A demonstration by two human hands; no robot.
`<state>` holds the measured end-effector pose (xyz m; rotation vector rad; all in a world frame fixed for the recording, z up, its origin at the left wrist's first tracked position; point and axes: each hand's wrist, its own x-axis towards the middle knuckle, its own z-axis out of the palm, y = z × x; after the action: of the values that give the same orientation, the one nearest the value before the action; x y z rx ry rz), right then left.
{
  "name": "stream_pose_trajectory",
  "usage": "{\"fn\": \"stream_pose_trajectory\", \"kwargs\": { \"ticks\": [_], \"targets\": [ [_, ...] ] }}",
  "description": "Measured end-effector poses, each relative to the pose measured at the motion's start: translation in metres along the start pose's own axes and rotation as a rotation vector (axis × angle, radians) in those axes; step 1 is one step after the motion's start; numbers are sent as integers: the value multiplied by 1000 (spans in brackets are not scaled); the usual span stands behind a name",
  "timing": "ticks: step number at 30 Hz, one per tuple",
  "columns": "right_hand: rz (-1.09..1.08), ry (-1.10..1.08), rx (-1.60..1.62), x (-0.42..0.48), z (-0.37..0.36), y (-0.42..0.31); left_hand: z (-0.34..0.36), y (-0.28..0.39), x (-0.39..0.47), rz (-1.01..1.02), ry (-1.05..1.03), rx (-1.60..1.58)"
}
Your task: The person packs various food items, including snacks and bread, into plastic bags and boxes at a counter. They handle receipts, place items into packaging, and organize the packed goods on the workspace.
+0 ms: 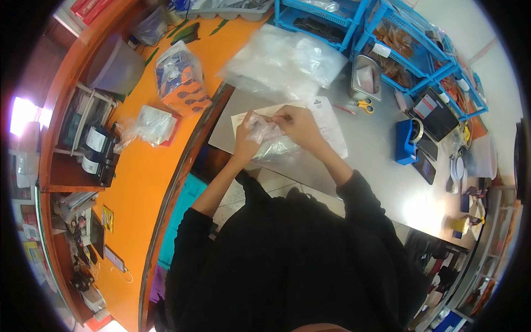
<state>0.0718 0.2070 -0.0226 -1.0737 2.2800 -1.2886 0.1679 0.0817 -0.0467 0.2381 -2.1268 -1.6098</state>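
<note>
My left hand (249, 135) grips the gathered neck of a clear plastic bag (276, 150) above the metal table. Close beside it, my right hand (294, 124) pinches something thin and reddish at the bag's neck; it is too small to name. The bag's lower part spreads over printed papers (327, 124) on the tabletop. What the bag holds is not clear. Beyond the papers lies a large heap of clear plastic bags (286, 62).
Yellow-handled scissors (365, 106), a red pencil or pen (344, 109), a steel tray (366, 79) and a blue tape dispenser (406, 141) stand or lie to the right. Blue basket racks (415, 62) rise behind. An orange counter (166, 166) with a wrapped box (182, 83) runs along the left.
</note>
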Motion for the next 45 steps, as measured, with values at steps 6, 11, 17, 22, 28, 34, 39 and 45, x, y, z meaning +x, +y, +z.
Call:
{"fn": "stream_pose_trajectory", "kwargs": {
  "ticks": [6, 11, 17, 22, 28, 34, 39, 45],
  "targets": [
    [-319, 782, -404, 24, -20, 40, 2, -8, -7, 37, -71, 108],
    [94, 592, -640, -55, -41, 165, 38, 20, -49, 444, 322, 467],
    [263, 177, 174, -131, -57, 160, 137, -22, -110, 42, -115, -127],
    [246, 107, 177, -190, -92, 114, 196, -9, -52, -221, -193, -338],
    [588, 1044, -225, -237, -208, 227, 259, 9, 24, 313, -485, 339],
    [834, 694, 459, -228, -277, 266, 396, 39, 64, 413, -553, 745],
    [396, 751, 604, -261, -255, 289, 492, 4, 42, 231, -414, 499],
    [410, 879, 543, -279, -198, 328, 517, -15, 31, 202, -386, 438]
  ]
}}
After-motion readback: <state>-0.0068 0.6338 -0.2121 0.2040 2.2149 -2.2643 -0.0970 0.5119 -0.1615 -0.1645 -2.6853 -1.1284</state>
